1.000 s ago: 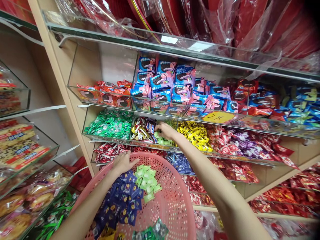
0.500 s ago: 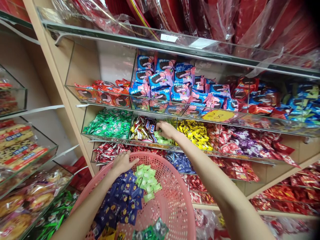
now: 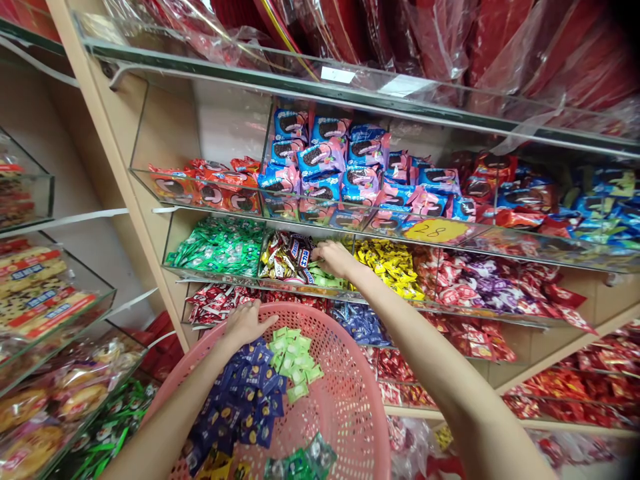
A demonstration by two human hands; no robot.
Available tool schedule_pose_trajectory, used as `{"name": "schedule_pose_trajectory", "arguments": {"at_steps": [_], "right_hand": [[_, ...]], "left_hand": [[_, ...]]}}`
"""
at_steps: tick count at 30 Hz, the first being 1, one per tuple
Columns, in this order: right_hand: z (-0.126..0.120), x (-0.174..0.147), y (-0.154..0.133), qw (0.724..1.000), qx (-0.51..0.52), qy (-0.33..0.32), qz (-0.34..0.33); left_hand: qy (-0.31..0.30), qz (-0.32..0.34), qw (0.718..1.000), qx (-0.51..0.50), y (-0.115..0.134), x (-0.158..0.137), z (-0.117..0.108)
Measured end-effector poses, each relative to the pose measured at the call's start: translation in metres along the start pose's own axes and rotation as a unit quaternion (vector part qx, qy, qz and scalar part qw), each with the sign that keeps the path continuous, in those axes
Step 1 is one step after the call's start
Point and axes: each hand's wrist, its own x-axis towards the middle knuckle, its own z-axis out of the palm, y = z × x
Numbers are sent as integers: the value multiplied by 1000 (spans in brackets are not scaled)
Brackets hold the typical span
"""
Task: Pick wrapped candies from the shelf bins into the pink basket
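Observation:
My left hand (image 3: 246, 325) grips the far left rim of a pink perforated plastic basket (image 3: 367, 373), its thumb lying inside the rim. Lying in the basket are dark purple packets (image 3: 257, 393), light green packets (image 3: 295, 363), green packets (image 3: 305, 463) and a few yellow ones at the bottom edge. My right hand (image 3: 334, 259) reaches into a clear shelf compartment, fingers curled down between brown-wrapped Snickers bars (image 3: 299, 253) and light green packets (image 3: 325, 277). The fingertips are partly hidden, and what they hold cannot be made out.
Green candies (image 3: 220, 247) fill the bin to the left, yellow candies (image 3: 387, 267) the one to the right. Above runs a glass shelf of blue and pink cookie packs (image 3: 325, 157) with a yellow price tag (image 3: 433, 231). Packaged breads (image 3: 43, 293) stand on side shelves at left.
My right hand has shifted very slightly within the compartment, its fingers a little lower over the packets. The left hand and basket stay almost in place.

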Motion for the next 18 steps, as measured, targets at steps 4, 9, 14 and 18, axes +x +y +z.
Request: {"name": "schedule_pose_trajectory", "arguments": {"at_steps": [4,9,14,18], "right_hand": [[-8,-5,-4,1000,-16,9,-11],[-29,-22,-13,998,-35,47,9],[-38,-54,-32,991,88,95,17],[-9,-76,-53,922,386,8,-7]], "left_hand": [[0,0,1000,-2,0,0,-1],[7,5,1000,4,-1,1,-1],[3,-2,1000,6,0,1,-3],[-3,-4,1000,8,2,1,-5]]}}
